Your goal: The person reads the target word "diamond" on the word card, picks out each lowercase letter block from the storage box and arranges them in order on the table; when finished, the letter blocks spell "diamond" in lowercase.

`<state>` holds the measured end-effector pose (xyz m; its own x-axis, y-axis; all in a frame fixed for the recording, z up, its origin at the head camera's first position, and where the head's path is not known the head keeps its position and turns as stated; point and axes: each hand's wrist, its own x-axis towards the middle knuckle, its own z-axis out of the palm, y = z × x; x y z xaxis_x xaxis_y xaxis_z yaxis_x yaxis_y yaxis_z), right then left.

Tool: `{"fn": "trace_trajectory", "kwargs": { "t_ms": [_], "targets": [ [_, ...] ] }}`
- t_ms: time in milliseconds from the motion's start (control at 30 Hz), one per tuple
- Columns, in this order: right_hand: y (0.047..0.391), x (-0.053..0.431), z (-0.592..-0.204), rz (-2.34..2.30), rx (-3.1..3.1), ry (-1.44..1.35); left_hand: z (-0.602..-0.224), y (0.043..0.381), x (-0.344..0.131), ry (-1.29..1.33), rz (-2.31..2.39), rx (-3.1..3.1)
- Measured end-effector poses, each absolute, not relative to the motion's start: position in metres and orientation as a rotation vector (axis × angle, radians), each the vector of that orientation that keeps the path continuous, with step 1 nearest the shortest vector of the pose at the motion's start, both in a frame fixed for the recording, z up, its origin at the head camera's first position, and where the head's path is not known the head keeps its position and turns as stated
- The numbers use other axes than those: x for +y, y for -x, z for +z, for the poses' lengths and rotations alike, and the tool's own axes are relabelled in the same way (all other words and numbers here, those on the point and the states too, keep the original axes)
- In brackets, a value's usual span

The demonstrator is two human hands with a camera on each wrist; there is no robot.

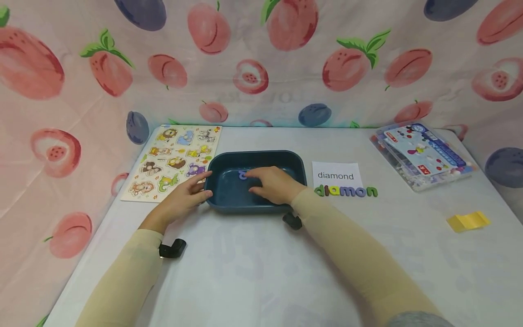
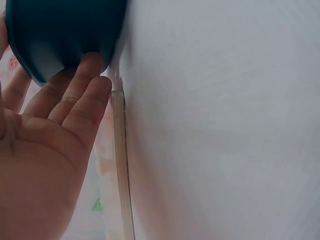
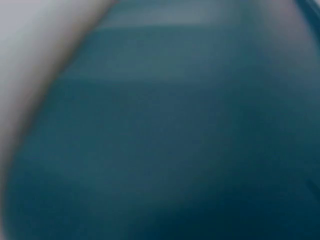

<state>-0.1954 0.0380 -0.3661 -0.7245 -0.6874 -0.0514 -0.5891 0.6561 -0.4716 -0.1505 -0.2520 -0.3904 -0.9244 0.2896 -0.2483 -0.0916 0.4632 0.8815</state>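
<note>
A dark teal tray (image 1: pixel 229 206) stands in the middle of the white table. My left hand (image 1: pixel 185 200) touches its left end, thumb and fingers spread along the outer wall. In the left wrist view, the fairly straight fingers (image 2: pixel 90 85) of that hand rest against the tray wall (image 2: pixel 60 35). Inside the tray lies a small purple foam-like letter (image 1: pixel 242 174). My right hand (image 1: pixel 275 184) reaches over the tray, index fingertip right at the letter's edge and thumb held apart. The right wrist view shows only a blurred teal tray surface (image 3: pixel 160 130).
A board with animal pictures (image 1: pixel 163 159) lies left of the tray. To the right are a card reading "diamond" (image 1: pixel 336 170) and a row of coloured letters (image 1: pixel 347 191) spelling "diamon". A clear plastic box (image 1: pixel 425 154) and a yellow folded piece (image 1: pixel 468 221) lie farther right.
</note>
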Motion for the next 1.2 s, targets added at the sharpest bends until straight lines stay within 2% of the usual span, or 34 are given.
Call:
{"fn": "trace_trajectory", "kwargs": {
  "t_ms": [600,1200],
  "targets": [
    [0.212,0.019,-0.382,-0.537,2.646,0.986,-0.389,0.151,-0.252,-0.174,1.45,2.353],
    [0.214,0.017,-0.386,-0.572,2.627,0.898,-0.39,0.15,-0.251,-0.17,1.464,2.341]
  ]
}}
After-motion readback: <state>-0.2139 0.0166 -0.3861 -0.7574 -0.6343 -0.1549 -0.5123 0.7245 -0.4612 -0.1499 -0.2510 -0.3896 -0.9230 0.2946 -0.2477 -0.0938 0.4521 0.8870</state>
